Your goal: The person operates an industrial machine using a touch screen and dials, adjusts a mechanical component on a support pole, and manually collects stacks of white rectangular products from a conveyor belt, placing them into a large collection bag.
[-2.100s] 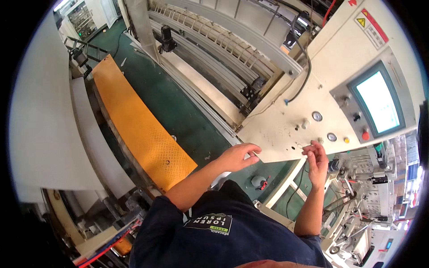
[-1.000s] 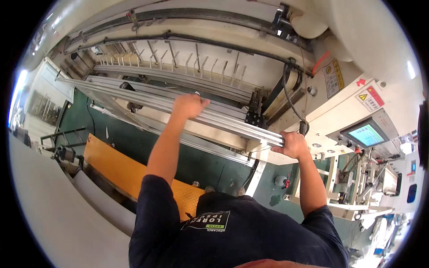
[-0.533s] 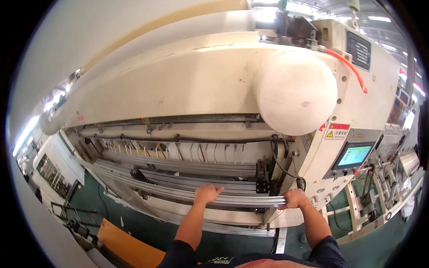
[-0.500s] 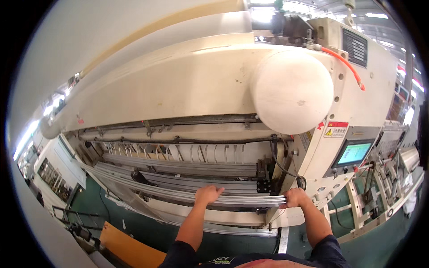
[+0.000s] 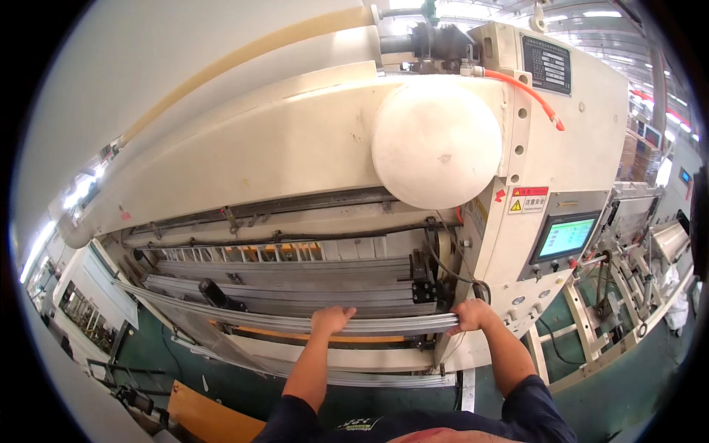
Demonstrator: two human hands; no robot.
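Note:
A long grey metal rail [image 5: 402, 325] with lengthwise grooves runs across the front of a cream machine [image 5: 295, 148]. My left hand [image 5: 332, 320] is closed over the rail, its thumb lying along the top toward the right. At the rail's right end, my right hand [image 5: 475, 315] is wrapped round it, its fingertips partly hidden. Behind the rail lie more grey metal bars [image 5: 317, 297], with a black motor-like cylinder [image 5: 213, 293] on the left and a black bracket [image 5: 425, 289] on the right.
A lit touch screen [image 5: 567, 236] sits on the machine's right panel. A black cable [image 5: 450, 272] hangs close to my right hand. A lower metal bar [image 5: 399, 380] runs below the rail. An orange board [image 5: 210, 415] stands at the lower left; a cream frame [image 5: 565, 325] is at the right.
The view has swung right, so the machine sits further left. Both hands keep their grip on the rail. An orange strip now shows beneath it.

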